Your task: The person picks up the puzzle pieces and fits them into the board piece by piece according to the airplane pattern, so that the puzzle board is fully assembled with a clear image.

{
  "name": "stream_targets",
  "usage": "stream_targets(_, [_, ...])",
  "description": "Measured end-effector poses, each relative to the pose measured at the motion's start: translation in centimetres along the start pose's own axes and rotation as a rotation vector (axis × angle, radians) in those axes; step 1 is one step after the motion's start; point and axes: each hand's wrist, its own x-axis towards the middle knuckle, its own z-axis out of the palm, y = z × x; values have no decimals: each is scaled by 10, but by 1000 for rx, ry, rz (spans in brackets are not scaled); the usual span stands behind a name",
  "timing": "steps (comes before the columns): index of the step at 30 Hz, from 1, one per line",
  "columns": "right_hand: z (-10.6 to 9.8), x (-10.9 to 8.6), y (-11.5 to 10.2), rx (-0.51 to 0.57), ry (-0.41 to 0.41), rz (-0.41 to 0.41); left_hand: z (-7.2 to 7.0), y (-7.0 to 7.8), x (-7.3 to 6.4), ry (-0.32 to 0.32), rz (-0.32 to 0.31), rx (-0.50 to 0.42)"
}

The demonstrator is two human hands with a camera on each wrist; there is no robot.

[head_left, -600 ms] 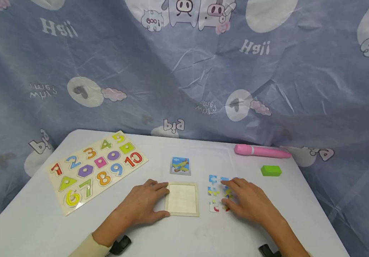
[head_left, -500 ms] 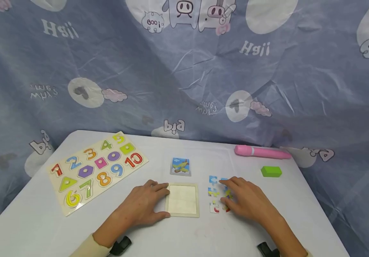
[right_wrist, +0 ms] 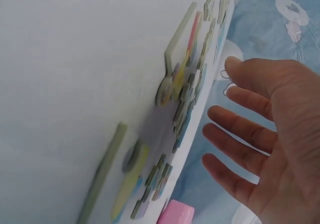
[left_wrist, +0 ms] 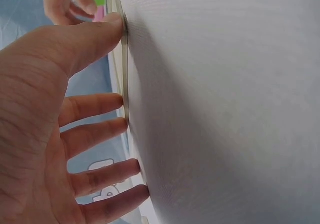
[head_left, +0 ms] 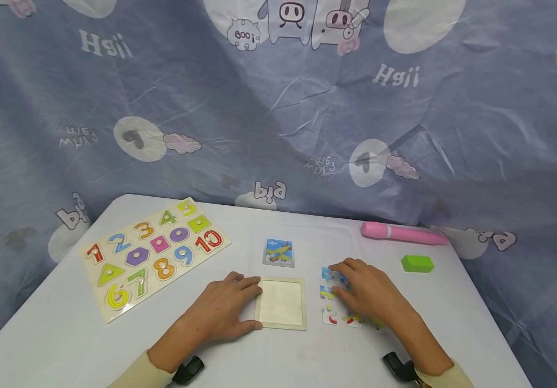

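My left hand point(head_left: 222, 310) rests at the left edge of a shallow wooden puzzle tray point(head_left: 305, 304), whose inside is bare wood. In the left wrist view the thumb and fingertips touch along the tray's edge, with the fingers extended. Right of the tray lie several jigsaw puzzle pieces point(head_left: 329, 317) with bits of blue, yellow and red. My right hand point(head_left: 368, 288) hovers over them and hides part of them. In the right wrist view, its relaxed fingers point(right_wrist: 235, 134) are apart from the pieces and hold nothing. A picture card point(head_left: 279, 252) with a yellow airplane lies behind the tray.
A number puzzle board point(head_left: 157, 256) with colourful numerals and shapes lies at the left. At the back right are a pink marker-like stick point(head_left: 404, 233) and a green block point(head_left: 417, 263). A grey-blue patterned cloth point(head_left: 259, 108) hangs behind the white table point(head_left: 278, 366).
The right hand has moved slightly up and left over the pieces, so more of the lower pieces show. The left hand stays at the tray; the head view has shifted a little.
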Motion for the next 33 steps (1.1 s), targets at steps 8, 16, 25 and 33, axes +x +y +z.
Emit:
stream_targets(8, [4,11,3,14,-37,6,-3,-2,2,-9,17,2])
stream_targets(16, [8,18,3,12,-64,12,-2,-5,2,-31,25,9])
stream_targets(25, [11,23,2,32,-61,14,-4,-8,1,-29,40,15])
stream_targets(33, [12,27,2,68,-94,35,-5,-11,0,-32,44,-4])
